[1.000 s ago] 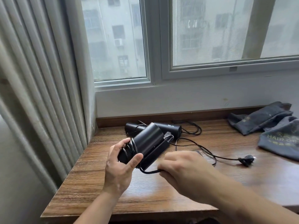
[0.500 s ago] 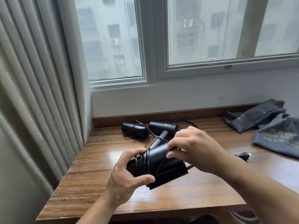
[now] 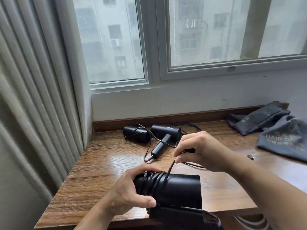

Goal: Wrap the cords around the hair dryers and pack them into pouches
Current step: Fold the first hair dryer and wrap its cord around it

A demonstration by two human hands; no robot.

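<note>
Left hand (image 3: pixel 131 193) clamped around hair dryer (image 3: pixel 179 190); right hand (image 3: pixel 199 150) raised, pinching cord (image 3: pixel 170 168).

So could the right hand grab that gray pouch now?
Probably not yet. The right hand is pinching the cord, busy winding. The gray pouch lies unblocked on the table, to its right.

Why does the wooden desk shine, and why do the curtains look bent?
Head view: daylight from the window reflects as pale glare on the desk; the wide-angle lens bows the curtain folds at the edge; the left hand is slightly motion-blurred.
</note>
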